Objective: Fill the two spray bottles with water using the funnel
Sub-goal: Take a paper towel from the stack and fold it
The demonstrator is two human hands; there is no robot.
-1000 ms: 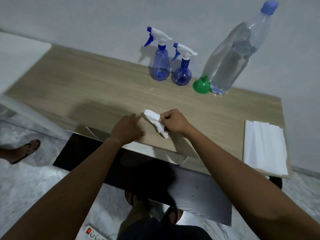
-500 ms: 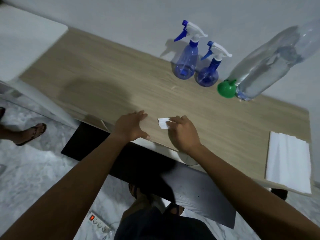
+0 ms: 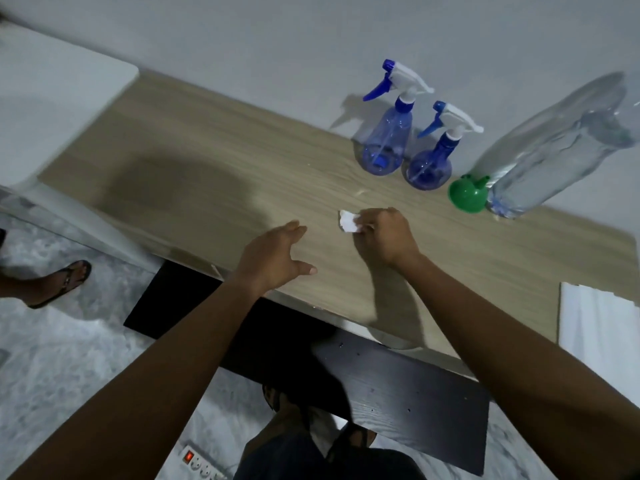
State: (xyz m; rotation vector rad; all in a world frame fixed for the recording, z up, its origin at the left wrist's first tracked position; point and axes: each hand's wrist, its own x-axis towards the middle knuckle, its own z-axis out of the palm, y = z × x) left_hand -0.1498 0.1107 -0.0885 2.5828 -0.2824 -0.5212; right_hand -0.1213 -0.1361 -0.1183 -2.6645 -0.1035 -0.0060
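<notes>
I watch a long wooden table set against a grey wall, a black board lying on the floor below its front edge. At the far right of the table a large clear water bottle stands, its cap out of frame. A white folded stack lies at the right end. Two blue spray bottles stand capped side by side near the wall, the taller spray bottle left of the shorter spray bottle. In front of them, the left hand hovers by the front edge, fingers loosely spread and holding nothing, while the right hand pinches a white paper scrap against the tabletop. The green funnel sits between the shorter spray bottle and the water bottle's base. A sandalled foot stands at far left.
</notes>
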